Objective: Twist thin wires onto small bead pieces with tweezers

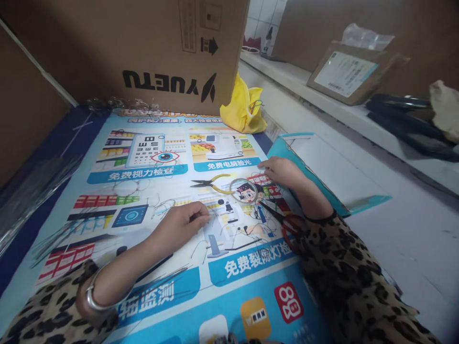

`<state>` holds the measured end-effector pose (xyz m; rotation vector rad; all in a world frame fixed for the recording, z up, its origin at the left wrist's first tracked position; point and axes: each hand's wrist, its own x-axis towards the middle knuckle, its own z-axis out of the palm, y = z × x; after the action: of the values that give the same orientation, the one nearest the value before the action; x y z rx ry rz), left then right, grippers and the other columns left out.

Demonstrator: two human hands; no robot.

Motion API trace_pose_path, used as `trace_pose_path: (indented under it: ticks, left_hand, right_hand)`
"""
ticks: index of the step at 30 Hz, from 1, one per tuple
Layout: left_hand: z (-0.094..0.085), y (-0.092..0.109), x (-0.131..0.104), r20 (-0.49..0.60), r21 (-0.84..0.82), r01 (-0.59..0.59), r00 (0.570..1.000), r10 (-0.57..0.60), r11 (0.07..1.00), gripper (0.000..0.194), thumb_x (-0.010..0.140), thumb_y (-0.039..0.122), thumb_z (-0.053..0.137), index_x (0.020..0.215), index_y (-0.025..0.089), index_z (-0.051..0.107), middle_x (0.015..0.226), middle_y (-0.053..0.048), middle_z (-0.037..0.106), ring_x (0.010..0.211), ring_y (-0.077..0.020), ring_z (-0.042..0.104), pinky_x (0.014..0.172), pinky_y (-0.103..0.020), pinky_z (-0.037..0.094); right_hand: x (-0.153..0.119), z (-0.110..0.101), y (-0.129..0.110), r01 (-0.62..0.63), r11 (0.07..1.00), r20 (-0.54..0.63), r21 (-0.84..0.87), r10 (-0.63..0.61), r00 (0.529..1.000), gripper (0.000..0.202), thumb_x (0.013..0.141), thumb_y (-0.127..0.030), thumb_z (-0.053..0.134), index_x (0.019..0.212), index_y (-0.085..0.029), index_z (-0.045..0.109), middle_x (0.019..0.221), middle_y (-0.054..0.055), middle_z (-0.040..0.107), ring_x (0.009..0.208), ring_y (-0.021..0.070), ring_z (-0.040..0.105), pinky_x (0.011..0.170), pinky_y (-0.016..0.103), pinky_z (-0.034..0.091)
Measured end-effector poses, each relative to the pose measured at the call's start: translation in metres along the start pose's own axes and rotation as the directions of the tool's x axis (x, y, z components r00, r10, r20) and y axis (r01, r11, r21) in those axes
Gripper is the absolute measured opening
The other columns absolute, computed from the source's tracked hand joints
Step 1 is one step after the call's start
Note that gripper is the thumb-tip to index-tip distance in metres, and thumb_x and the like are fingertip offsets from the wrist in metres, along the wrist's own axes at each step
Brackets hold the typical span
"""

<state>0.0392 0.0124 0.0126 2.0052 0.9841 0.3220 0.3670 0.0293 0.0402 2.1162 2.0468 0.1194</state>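
My left hand [190,219] is closed in a pinch over the poster-like sheet [158,306]; thin wires lie by its fingertips, but what it holds is too fine to make out. Farther right, my right hand [282,171] has its fingers drawn together near the sheet's right edge, their grip unclear. Between the hands are pliers [211,183] with yellow handles and dark jaws, beside a round ring [233,192]. Scissors [287,223] with red handles lie partly beneath my right sleeve. Loose thin wires [53,239] spread across the left of the sheet.
A large cardboard box [161,48] stands at the back. Near its right corner sits a yellow bag [244,107]. A teal-edged open box [311,167] borders the sheet on the right. On the ledge is a labelled carton [347,71]; clear plastic [39,196] lies at left.
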Motion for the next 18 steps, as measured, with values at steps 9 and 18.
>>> trace_pose_path:
  ticks: [9,18]
  left_hand:
    - [0.001,0.0,-0.001,0.034,0.094,-0.077,0.997,0.074,0.993,0.02,0.084,0.033,0.043,0.079,0.02,0.058,0.072,0.002,0.061,0.065,-0.0127,0.052,0.063,-0.024,0.036]
    - [0.001,0.002,-0.001,0.037,0.113,-0.088,0.996,0.084,0.99,0.018,0.084,0.031,0.044,0.079,0.021,0.057,0.077,0.002,0.063,0.07,-0.0141,0.055,0.065,-0.024,0.037]
  right_hand:
    - [0.001,0.008,-0.007,0.158,0.978,0.03,-0.133,-0.155,0.987,0.028,0.084,-0.013,0.038,0.091,-0.014,0.065,0.098,0.015,0.062,0.091,0.0226,0.055,0.069,0.029,0.038]
    - [-0.005,0.0,-0.007,0.107,0.978,0.08,-0.179,-0.093,0.992,0.027,0.084,-0.018,0.038,0.088,-0.013,0.064,0.094,0.016,0.064,0.086,0.0247,0.059,0.065,0.03,0.038]
